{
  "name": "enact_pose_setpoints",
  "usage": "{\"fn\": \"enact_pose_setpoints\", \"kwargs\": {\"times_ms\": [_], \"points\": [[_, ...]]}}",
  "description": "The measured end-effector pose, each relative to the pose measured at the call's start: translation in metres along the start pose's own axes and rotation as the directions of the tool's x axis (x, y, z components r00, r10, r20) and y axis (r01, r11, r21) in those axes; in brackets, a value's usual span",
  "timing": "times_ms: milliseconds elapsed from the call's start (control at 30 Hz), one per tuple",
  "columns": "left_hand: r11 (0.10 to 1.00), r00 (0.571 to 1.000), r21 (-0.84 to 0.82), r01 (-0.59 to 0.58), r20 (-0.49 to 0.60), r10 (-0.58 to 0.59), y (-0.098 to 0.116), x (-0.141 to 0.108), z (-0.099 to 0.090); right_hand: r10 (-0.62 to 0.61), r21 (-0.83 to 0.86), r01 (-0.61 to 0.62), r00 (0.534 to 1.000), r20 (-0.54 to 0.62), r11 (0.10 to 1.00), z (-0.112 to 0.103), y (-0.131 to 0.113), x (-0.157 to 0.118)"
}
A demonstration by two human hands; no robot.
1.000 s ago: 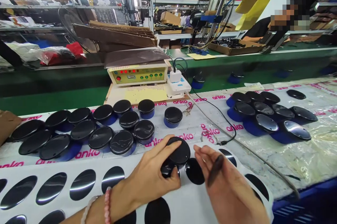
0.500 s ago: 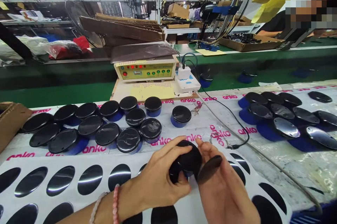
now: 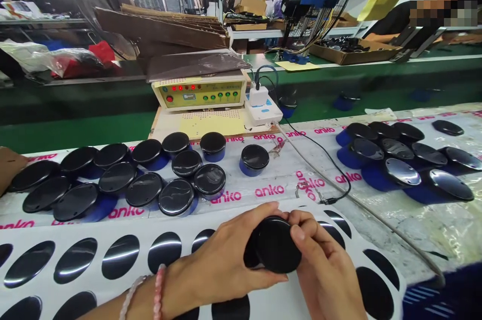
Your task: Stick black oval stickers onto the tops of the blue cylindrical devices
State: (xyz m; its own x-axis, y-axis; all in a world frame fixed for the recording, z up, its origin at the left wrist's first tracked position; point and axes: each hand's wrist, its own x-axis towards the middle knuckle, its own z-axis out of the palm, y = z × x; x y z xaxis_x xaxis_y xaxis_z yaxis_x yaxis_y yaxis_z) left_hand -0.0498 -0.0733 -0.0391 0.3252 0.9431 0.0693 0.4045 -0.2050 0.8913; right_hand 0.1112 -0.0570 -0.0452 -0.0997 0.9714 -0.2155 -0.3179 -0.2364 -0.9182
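Note:
My left hand (image 3: 222,260) is wrapped round a short black cylinder-shaped housing (image 3: 251,251), tilted with its round face toward me. Against that face lies a thin black round sticker (image 3: 280,245), whose right edge is pinched between the thumb and fingers of my right hand (image 3: 324,260). Whether the sticker is fully pressed on cannot be seen. Under both hands spreads a white backing sheet (image 3: 143,292) carrying rows of shiny black discs. Beyond it stand several blue-sided round units (image 3: 254,159) with glossy black tops.
More round units (image 3: 401,172) stand at the right, past a grey cable (image 3: 376,214). A control box with lit red lamps (image 3: 199,94) and a white power strip (image 3: 262,112) sit at the back. Cardboard (image 3: 11,162) edges in at left. Another person's arm (image 3: 395,21) is at far right.
My right hand has brought the thin black sticker from beside the housing onto its face, and its fingers have closed at the edge. The view has shifted slightly.

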Motion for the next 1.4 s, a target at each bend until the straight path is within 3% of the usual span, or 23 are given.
{"fn": "enact_pose_setpoints", "kwargs": {"times_ms": [200, 500, 767, 1000, 1067, 1133, 1200, 1267, 1333, 1400], "points": [[1.000, 0.999, 0.005, -0.026, -0.036, 0.027, 0.000, -0.002, 0.000, -0.023, -0.045, 0.024, 1.000, 0.020, 0.999, -0.006, 0.006, 0.001], [0.998, 0.998, 0.028, -0.051, -0.047, 0.053, -0.001, -0.004, 0.001, -0.184, -0.178, 0.180, 0.983, -0.008, 0.967, -0.003, 0.006, 0.000], [0.996, 0.999, 0.083, 0.012, -0.037, -0.009, -0.002, -0.006, 0.001, -0.460, -0.385, 0.431, 0.888, 0.019, 0.816, 0.006, 0.002, 0.000], [0.986, 0.998, 0.155, -0.053, -0.032, 0.059, 0.000, -0.005, -0.002, -0.465, -0.503, 0.449, 0.880, 0.101, 0.739, 0.002, 0.013, -0.001], [0.974, 0.995, 0.212, -0.080, -0.035, 0.089, -0.002, -0.005, 0.000, -0.460, -0.537, 0.425, 0.885, 0.077, 0.728, -0.006, 0.012, 0.003], [0.951, 0.987, 0.277, -0.139, -0.039, 0.156, -0.002, -0.004, 0.002, -0.516, -0.561, 0.432, 0.857, 0.009, 0.707, -0.017, 0.002, 0.011], [0.911, 0.977, 0.368, -0.189, -0.026, 0.213, 0.000, -0.002, 0.005, -0.578, -0.633, 0.445, 0.816, -0.003, 0.633, -0.026, -0.016, 0.025], [0.851, 0.974, 0.483, -0.207, 0.021, 0.225, 0.005, -0.001, 0.007, -0.586, -0.744, 0.453, 0.804, 0.103, 0.491, -0.029, -0.037, 0.041], [0.770, 0.968, 0.589, -0.244, 0.093, 0.235, 0.014, -0.002, 0.008, -0.489, -0.799, 0.518, 0.806, 0.335, 0.305, -0.022, -0.053, 0.060], [0.684, 0.951, 0.664, -0.303, 0.161, 0.265, 0.025, -0.005, 0.007, -0.318, -0.760, 0.640, 0.748, 0.583, 0.111, -0.007, -0.058, 0.081]]}}
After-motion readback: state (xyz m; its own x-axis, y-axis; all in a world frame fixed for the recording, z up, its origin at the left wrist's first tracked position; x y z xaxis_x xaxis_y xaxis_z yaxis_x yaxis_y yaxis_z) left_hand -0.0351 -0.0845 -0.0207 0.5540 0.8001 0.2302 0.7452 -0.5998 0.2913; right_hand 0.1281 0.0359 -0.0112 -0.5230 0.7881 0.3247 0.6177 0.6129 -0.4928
